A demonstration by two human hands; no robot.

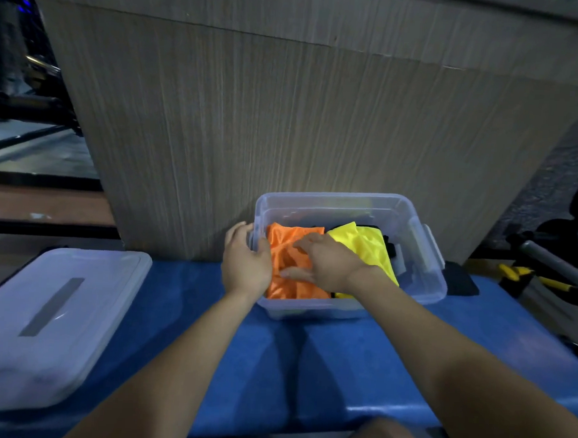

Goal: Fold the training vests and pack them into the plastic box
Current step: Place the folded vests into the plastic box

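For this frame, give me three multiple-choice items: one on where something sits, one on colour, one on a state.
1. Where is the box lid?
A. On the plastic box
B. On the blue surface, left of the box
C. Leaning on the wooden panel

2. Which vest colours show inside the plastic box?
A. Orange and yellow
B. Red and green
C. Two orange

3. What is the right hand doing?
A. Hanging away from the box
B. Lifting the lid
C. Pressing down on the orange vest

Answers:
1. B: the lid lies flat on the blue surface, apart from the open box.
2. A: the orange vest lies on the left and the yellow vest on the right.
3. C: its spread fingers lie on the orange fabric, while the left hand holds the box's left wall.
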